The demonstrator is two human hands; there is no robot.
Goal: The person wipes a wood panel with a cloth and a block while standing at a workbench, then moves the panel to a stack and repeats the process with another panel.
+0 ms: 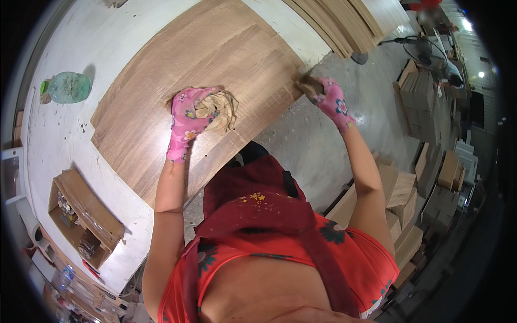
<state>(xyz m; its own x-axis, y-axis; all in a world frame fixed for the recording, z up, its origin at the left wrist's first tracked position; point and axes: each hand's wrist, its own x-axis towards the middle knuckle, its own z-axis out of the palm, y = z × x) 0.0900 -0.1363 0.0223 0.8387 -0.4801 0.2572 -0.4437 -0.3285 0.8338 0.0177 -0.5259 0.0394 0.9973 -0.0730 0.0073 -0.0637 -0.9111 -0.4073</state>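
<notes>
The person's left hand [188, 121], in a pink flowered glove, presses a crumpled tan rag [221, 110] down onto a wood-grain laminate panel [161, 107]. The fingers are curled together around the wad, so that the cloth bulges out past the fingertips toward the right. The rag sits near the middle of the panel, a little closer to its near edge.

The right hand [329, 99], gloved in the same pink pattern, grips the panel's right-hand corner at the edge of the bench. Its fingers are closed together over the corner, and something small and brownish shows at the fingertips, though what it is cannot be told.

The panel lies flat and at an angle on a white workbench [64, 145], with its right corner reaching out over the grey concrete floor [323, 145]. On the bench, well apart from the panel to the left, lies a crushed green plastic bottle [67, 87] on its side. An open cardboard box [81, 215] with small items inside stands near the bench's lower left edge. At the far end of the bench, a stack of similar wood boards [344, 21] rests beyond the panel. More cardboard boxes and board pieces [409, 204] are piled on the floor to the person's right. The person wears a dark red apron [258, 210] over a red flowered top.
</notes>
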